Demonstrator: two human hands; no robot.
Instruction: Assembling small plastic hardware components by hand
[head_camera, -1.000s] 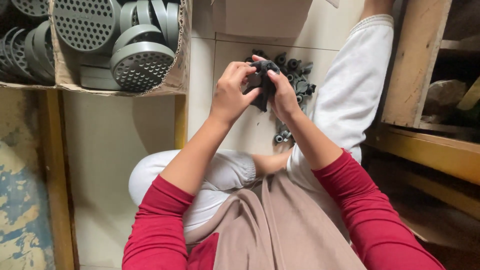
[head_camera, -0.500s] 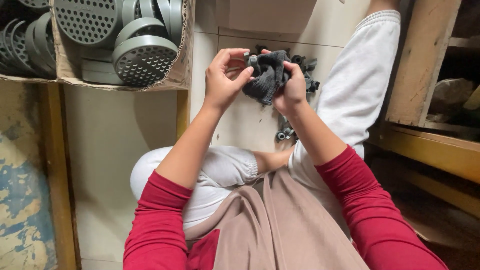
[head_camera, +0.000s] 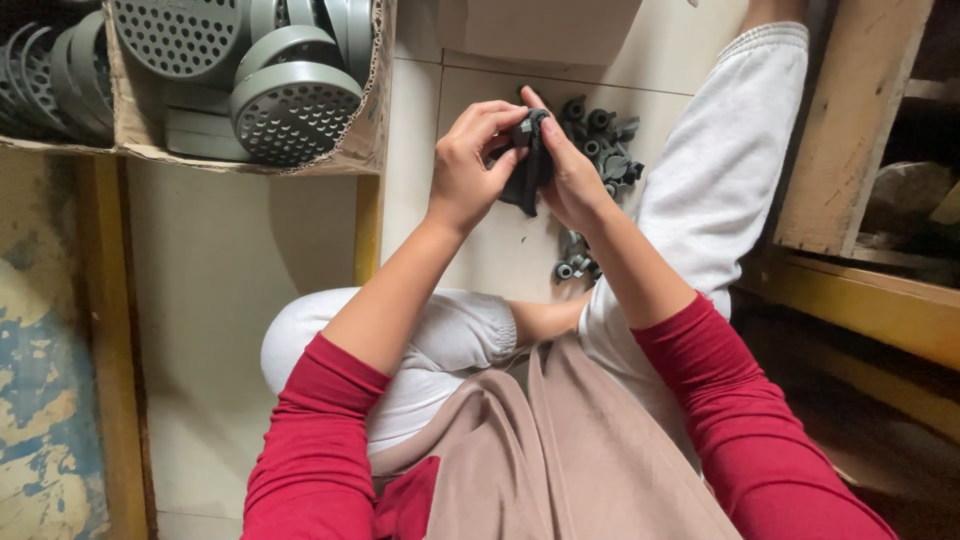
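Note:
I sit on a tiled floor with my legs spread. My left hand and my right hand meet in front of me around a dark cloth, which hangs down between them. A small grey part shows at the top of the cloth, pinched between the fingers of both hands. Behind my hands, a pile of small grey plastic fittings lies on the floor. A few more fittings lie closer to me, beside my right forearm.
A cardboard box at the upper left holds several grey perforated round caps. More such caps stand at the far left. Wooden shelf frames line the right side. A cardboard sheet lies ahead.
My hands have shifted on the cloth: it was bunched wide between them and is now folded narrow and hanging, with the grey part showing at its top.

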